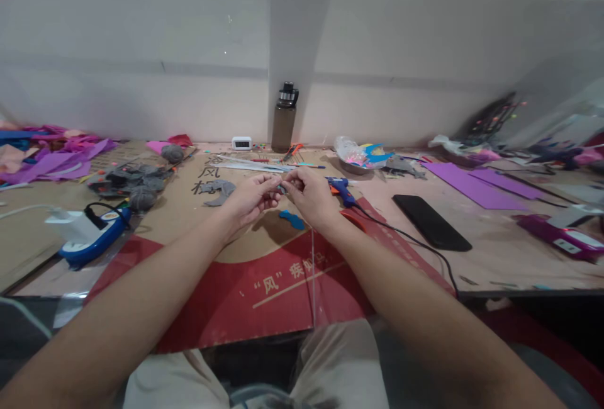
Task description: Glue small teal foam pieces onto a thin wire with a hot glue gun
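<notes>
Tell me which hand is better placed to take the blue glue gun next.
Right, I'd judge: the glue gun lies beside the right hand, on its outer side, while the left hand is farther off. Both hands' fingertips meet at a small piece, which may need releasing first.

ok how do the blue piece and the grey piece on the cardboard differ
Colour: the blue piece is vivid, the grey piece dull.
Size: the grey piece looks larger than the blue piece.
Place: the grey piece lies by the black characters; the blue piece sits nearer the person.
Both lie on the cardboard.
</notes>
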`<act>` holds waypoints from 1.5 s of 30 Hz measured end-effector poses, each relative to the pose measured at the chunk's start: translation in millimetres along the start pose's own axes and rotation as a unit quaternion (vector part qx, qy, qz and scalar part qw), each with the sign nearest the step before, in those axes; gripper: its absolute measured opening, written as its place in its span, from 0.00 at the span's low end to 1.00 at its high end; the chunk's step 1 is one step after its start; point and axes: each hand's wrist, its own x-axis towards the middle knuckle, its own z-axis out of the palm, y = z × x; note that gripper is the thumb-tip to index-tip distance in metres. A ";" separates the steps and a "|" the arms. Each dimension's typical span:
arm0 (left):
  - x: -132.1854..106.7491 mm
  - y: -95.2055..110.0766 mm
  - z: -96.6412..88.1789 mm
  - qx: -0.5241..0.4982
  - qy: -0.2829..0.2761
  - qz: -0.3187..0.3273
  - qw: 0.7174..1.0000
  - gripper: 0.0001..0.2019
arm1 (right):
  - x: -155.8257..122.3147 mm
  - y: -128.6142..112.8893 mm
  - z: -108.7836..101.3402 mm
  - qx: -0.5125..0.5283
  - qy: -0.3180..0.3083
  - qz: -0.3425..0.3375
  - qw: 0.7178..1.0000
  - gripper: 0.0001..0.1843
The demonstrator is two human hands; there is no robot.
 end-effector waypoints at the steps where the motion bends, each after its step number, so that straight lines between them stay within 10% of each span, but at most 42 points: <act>1: 0.0 0.0 0.4 0.001 -0.001 0.005 1.000 0.09 | 0.1 0.5 0.1 0.002 -0.003 0.001 1.000 0.05; 45: -1.3 10.2 4.1 -0.030 0.131 0.038 0.990 0.06 | -1.9 -1.8 0.9 -0.002 0.002 -0.029 1.000 0.04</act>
